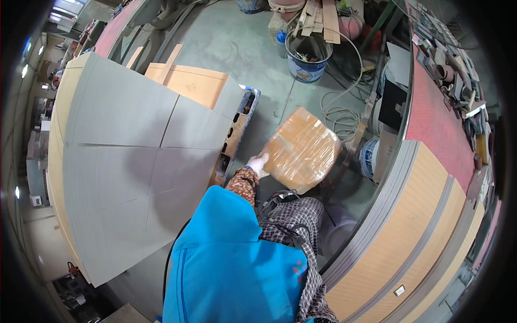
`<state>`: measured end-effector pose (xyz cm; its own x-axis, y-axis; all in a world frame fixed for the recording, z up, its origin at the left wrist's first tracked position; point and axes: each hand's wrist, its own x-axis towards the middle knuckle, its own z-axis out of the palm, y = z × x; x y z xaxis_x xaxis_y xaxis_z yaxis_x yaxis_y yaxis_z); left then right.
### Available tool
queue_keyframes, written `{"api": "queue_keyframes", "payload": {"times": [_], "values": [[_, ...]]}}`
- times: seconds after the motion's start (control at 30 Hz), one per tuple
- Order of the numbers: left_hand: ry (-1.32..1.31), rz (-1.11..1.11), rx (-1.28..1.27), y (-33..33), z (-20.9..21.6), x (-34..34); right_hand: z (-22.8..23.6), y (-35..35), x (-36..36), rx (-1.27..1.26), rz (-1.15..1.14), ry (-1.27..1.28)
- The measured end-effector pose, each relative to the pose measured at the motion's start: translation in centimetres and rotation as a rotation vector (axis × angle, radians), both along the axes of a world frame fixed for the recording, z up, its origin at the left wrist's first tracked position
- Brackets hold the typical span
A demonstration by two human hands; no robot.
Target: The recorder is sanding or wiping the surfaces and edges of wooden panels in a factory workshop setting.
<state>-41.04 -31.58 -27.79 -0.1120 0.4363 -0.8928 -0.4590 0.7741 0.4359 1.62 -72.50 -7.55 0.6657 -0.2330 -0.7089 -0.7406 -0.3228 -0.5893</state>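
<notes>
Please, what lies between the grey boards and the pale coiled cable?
In the head view: a pallet edge, floor, and the wrapped brown package, which the left hand grips at its left side.

Between the brown, square, film-wrapped box [304, 149] and the wide, flat grey sheets [113, 177] blocking the left, a passage runs up the smooth grey-green floor [237, 48]. Ahead, 1 round blue bucket [306, 71] obstructs; rightward, 1 pale coiled hose [344, 123] and stacked tan boards [390, 215].

A workshop, by its stacked boards [389, 219], wood offcuts [330, 22] and cluttered red bench [432, 119].
</notes>
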Motion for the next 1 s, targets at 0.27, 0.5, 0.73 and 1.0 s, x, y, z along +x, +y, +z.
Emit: {"api": "queue_keyframes", "payload": {"times": [0.27,0.5,0.73,1.0], "values": [[0.019,-0.322,-0.394,-3.8,0.9,-6.0,0.5,-1.0,0.5,-0.010,0.013,0.002],[0.967,-0.769,-0.392,6.2,5.8,-2.1,0.0,-2.5,0.4,0.014,-0.018,-0.011],[1.071,-0.966,0.489,18.0,9.2,5.1,2.0,-7.9,-2.4,0.106,-0.222,-0.021],[0.546,-1.251,1.099,21.0,30.4,27.8,13.3,-10.2,-8.0,-1.146,-0.188,-0.430]]}}
